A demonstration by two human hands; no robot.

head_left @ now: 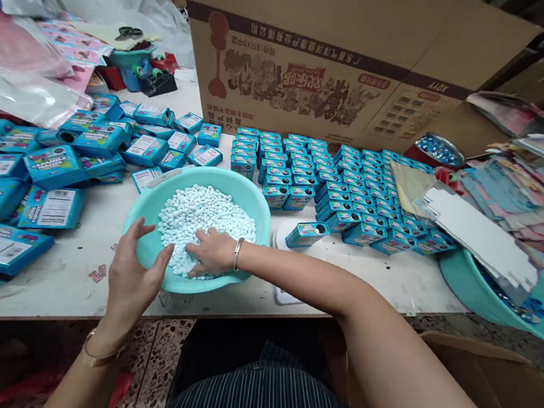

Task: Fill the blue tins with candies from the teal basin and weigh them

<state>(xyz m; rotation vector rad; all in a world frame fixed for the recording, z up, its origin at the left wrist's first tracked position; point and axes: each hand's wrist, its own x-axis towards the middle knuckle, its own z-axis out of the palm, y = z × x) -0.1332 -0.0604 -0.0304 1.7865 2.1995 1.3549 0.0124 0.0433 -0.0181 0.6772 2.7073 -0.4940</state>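
Left hand [139,274] spread open, steadying basin [252,205] rim; right hand [212,253] digs loosely into pellets [207,213]; boxes [343,179] behind basin.

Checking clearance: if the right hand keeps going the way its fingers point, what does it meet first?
The right hand points left across the white tablets; it likely meets the basin's near-left rim, where the left hand rests.
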